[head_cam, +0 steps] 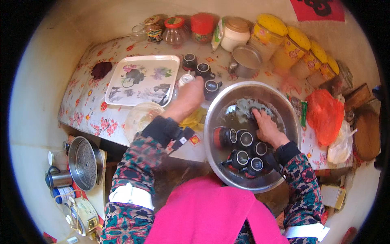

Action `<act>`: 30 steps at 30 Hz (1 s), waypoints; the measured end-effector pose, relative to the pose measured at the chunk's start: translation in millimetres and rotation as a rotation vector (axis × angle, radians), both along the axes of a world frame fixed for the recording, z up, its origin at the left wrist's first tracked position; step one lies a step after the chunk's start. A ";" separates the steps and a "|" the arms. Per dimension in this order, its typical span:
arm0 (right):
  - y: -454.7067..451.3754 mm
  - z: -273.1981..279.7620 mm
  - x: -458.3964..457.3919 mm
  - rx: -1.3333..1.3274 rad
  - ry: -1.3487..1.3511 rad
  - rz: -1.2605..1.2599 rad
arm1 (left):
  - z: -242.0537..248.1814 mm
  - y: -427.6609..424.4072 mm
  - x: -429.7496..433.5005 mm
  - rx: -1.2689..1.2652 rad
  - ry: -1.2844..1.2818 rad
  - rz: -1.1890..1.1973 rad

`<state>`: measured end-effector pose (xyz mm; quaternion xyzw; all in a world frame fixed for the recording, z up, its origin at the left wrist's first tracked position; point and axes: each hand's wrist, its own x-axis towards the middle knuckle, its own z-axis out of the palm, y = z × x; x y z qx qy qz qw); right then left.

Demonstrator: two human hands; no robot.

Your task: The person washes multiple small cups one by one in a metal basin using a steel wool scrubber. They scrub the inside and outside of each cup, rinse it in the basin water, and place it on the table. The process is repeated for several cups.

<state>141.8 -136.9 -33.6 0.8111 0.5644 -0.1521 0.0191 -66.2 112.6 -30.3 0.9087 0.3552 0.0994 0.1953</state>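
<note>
A wide metal basin [210,122] of water stands before me. My right hand [268,128] reaches into it with fingers apart; the water hides the fingertips, so any hold is unclear. Several dark mugs with red parts lie in the basin, such as one mug [242,158] with its base up. My left hand [190,96] is over the table at a small white vessel [186,80]. Blur and the hand's own back hide whether it grips the vessel. Three dark mugs stand base up beside it, among them a mug [203,70] with its handle to the right.
Left of the mugs lies a patterned tray [140,99]. A translucent bowl [141,117] sits near my left wrist. Behind are a metal pot [246,61], lidded jars [175,32] and yellow-topped canisters [269,36]. A red plastic bag [324,116] is right of the basin; a steamer pan [83,163] stands lower left.
</note>
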 end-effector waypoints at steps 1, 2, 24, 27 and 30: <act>-2.8 -1.7 2.0 0.058 0.013 -0.009 | 13.1 -0.2 -5.4 0.030 0.008 0.028; -1.8 -3.7 6.6 0.097 0.028 -0.039 | 25.5 -4.5 -11.0 -0.043 -0.077 -0.032; 4.0 -1.7 1.9 -0.042 0.033 0.059 | 40.9 -2.7 -3.4 -0.355 -0.131 -0.033; 3.4 -2.8 2.0 -0.021 0.044 0.060 | -14.9 9.1 -0.6 -0.310 -0.080 -0.017; 4.9 0.0 3.3 -0.064 0.057 0.070 | -55.7 6.5 18.9 -0.254 -0.268 -0.023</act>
